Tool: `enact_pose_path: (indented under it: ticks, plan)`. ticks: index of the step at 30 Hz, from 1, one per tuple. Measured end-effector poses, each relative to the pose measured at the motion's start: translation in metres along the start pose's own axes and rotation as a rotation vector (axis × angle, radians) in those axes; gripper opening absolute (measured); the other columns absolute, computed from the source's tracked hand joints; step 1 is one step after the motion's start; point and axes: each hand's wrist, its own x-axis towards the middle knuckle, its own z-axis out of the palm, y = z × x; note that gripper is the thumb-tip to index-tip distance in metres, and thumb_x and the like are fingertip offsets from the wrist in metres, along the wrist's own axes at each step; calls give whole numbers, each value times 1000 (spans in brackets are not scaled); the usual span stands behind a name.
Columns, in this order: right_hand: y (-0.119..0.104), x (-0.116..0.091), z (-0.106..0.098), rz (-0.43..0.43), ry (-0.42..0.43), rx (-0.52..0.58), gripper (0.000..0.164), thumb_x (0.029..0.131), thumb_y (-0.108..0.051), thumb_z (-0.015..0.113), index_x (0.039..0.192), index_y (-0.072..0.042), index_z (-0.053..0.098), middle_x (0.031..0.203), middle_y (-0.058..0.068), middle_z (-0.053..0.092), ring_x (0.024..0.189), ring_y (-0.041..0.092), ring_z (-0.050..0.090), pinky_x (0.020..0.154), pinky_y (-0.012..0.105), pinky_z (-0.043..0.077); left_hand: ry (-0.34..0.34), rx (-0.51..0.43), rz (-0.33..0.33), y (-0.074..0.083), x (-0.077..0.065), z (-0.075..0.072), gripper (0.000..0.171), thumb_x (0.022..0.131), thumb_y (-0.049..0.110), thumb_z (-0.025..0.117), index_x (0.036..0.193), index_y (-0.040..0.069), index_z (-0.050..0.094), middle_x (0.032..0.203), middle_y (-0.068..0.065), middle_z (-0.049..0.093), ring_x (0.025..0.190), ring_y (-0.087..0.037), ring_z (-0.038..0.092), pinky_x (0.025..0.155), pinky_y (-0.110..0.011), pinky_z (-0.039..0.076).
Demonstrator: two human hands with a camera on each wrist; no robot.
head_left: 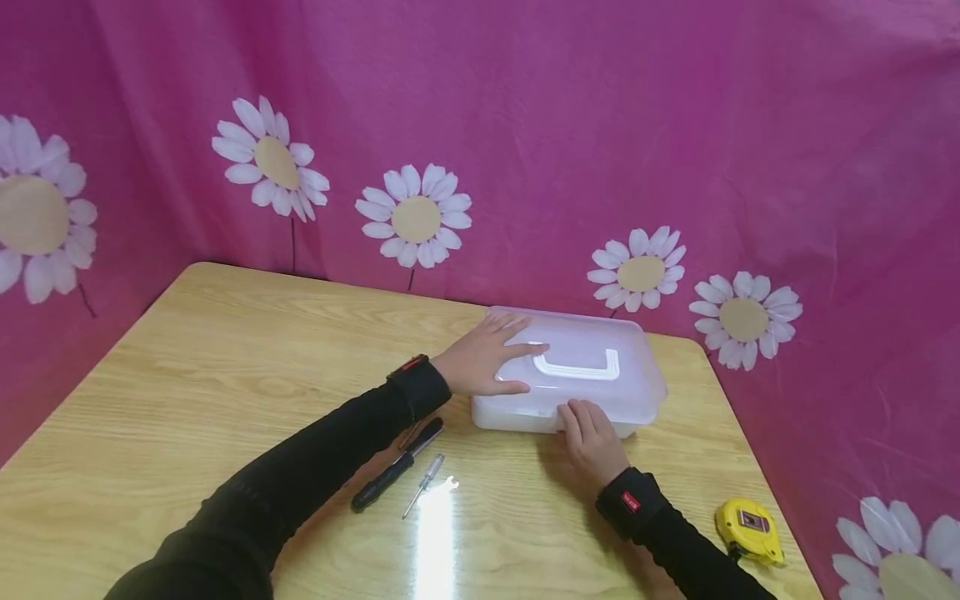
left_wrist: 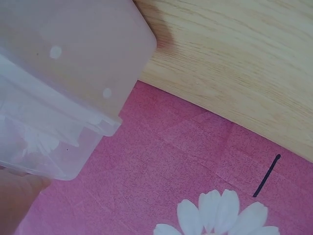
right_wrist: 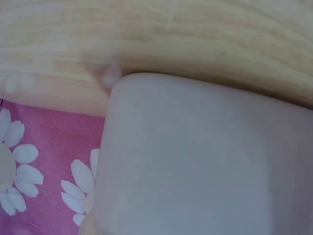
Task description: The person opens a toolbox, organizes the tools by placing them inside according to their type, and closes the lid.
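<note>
A translucent white plastic storage box (head_left: 510, 417) stands at the far right of the table, its lid (head_left: 637, 392) on top with a white folding handle (head_left: 577, 371). My left hand (head_left: 483, 358) rests on the lid's left part, fingers spread and straight. With bent fingers my right hand (head_left: 592, 437) grips the lid's front edge near the middle; its thumb is hidden. In the left wrist view, part of my left hand (left_wrist: 19, 198) touches the box (left_wrist: 98, 54). The right wrist view shows mostly the box wall (right_wrist: 195, 161), without the fingers.
On the wooden table (head_left: 225, 400) left of the box lie a black-handled screwdriver (head_left: 386, 483), a small clear-handled screwdriver (head_left: 426, 482) and a small wrench (head_left: 450, 483). A yellow tape measure (head_left: 750, 531) lies near the right edge. A pink flowered curtain (head_left: 525, 150) hangs behind.
</note>
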Motion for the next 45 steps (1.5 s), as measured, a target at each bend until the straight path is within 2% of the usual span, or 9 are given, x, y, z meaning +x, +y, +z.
enact_pose_path:
  ticks: [7, 10, 15, 21, 29, 36, 39, 42, 45]
  plan:
    - [4, 3, -10, -17, -30, -52, 41, 97, -18, 24, 104, 7, 55, 94, 20, 59, 87, 31, 58, 82, 39, 53, -4, 3, -3, 0, 1, -1, 66, 87, 60, 49, 146, 32, 34, 157, -9, 22, 147, -26, 13, 119, -50, 8]
    - [4, 5, -12, 2, -61, -40, 38, 94, -18, 28, 106, 7, 54, 95, 20, 58, 88, 31, 56, 83, 39, 51, -2, 6, -9, -1, 0, -2, 66, 87, 60, 49, 146, 32, 34, 157, -9, 22, 147, -26, 13, 119, -50, 7]
    - [0, 3, -14, 51, -30, 23, 28, 86, -14, 39, 102, 5, 53, 93, 18, 55, 85, 31, 52, 76, 42, 47, -9, -11, 6, 0, 1, -1, 66, 87, 59, 50, 145, 32, 34, 157, -10, 22, 147, -26, 14, 119, -51, 8]
    - [-3, -1, -10, 65, 5, 36, 32, 95, -15, 27, 96, 2, 53, 92, 14, 55, 83, 29, 52, 74, 40, 43, -6, 4, 4, 2, 2, -1, 66, 87, 59, 50, 145, 32, 34, 157, -10, 22, 147, -25, 14, 119, -50, 7]
    - [-13, -5, -11, -50, 38, 146, 38, 102, -15, 27, 85, -2, 58, 81, 9, 58, 74, 23, 57, 68, 35, 46, -2, -17, 15, 1, -1, -1, 66, 87, 58, 51, 145, 30, 35, 156, -11, 22, 147, -26, 14, 119, -50, 8]
    - [-16, -7, -14, -124, -23, 176, 46, 103, -12, 23, 83, -6, 64, 78, 2, 58, 71, 16, 57, 64, 28, 49, -9, -11, 0, 1, -2, -1, 67, 87, 59, 50, 146, 31, 33, 157, -10, 22, 147, -25, 13, 119, -49, 7]
    - [-15, -10, -15, -143, -67, 186, 35, 96, -9, 35, 83, -9, 67, 77, 0, 62, 71, 14, 60, 64, 26, 51, -12, -12, 1, 1, -2, -1, 67, 87, 59, 50, 146, 31, 34, 157, -10, 22, 147, -26, 13, 119, -49, 7]
    - [-14, -12, -15, -158, -109, 185, 19, 82, -8, 51, 84, -9, 70, 77, 0, 67, 73, 14, 65, 66, 26, 53, -12, -14, 2, 1, -2, -2, 67, 87, 59, 50, 146, 31, 34, 157, -11, 22, 147, -26, 13, 119, -49, 7]
    - [-12, -10, -14, -159, -182, 177, 19, 73, -9, 64, 90, -7, 71, 82, 4, 72, 79, 17, 68, 71, 29, 55, -6, -17, 2, 1, -2, -2, 67, 87, 59, 51, 146, 30, 34, 156, -11, 22, 147, -27, 13, 119, -50, 7]
